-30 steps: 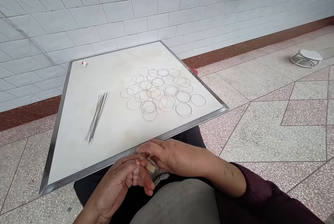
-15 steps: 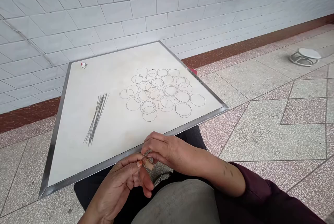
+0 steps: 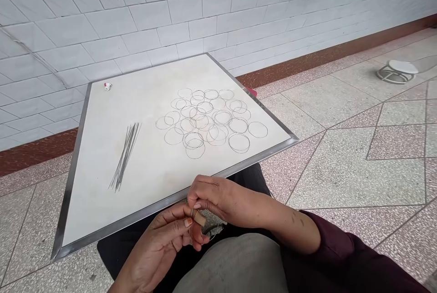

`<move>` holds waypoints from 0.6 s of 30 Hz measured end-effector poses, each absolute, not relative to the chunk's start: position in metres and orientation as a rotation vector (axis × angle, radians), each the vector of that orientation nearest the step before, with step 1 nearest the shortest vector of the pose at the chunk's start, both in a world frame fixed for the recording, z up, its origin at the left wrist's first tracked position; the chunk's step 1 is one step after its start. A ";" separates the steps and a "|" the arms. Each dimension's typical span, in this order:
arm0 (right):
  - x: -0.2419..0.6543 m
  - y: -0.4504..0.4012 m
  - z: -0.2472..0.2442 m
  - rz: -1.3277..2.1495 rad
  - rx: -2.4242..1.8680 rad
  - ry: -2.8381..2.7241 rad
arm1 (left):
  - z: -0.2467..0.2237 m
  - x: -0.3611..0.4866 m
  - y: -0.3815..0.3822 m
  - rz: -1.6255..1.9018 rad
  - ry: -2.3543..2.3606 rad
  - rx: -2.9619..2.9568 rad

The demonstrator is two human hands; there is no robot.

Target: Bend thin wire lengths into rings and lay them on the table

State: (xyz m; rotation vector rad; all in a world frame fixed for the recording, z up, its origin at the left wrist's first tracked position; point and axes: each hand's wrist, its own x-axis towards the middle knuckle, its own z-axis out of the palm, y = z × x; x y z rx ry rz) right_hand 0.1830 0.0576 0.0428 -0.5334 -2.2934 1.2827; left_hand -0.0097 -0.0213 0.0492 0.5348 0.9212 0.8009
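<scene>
Just off the near table edge, over my lap, my two hands meet at a thin wire bent into a curve. My left hand is closed, pinching the wire between thumb and fingers. A tan wrap is around one of its fingers. My right hand is closed too, its thumb and forefinger gripping the wire close to the left fingertips. Fingers partly hide the wire. On the table, many thin wire rings lie loosely overlapping. Left of them lies a bundle of straight wires.
The white table has a metal edge and stands by a tiled wall. A small white and red object sits at its far left corner. A round white stool stands on the floor to the right.
My left hand has shifted slightly right and down, and its fingers have moved on the wire. The right thumb has moved a little along the wire. The rings and straight wires lie unchanged.
</scene>
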 end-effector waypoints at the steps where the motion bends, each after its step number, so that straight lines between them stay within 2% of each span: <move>1: 0.183 0.058 0.043 1.275 -0.524 -2.299 | 0.049 -0.010 -0.021 0.803 0.922 0.529; 18: 0.191 0.069 0.045 1.318 -0.412 -2.362 | 0.029 -0.003 -0.020 0.762 0.848 0.430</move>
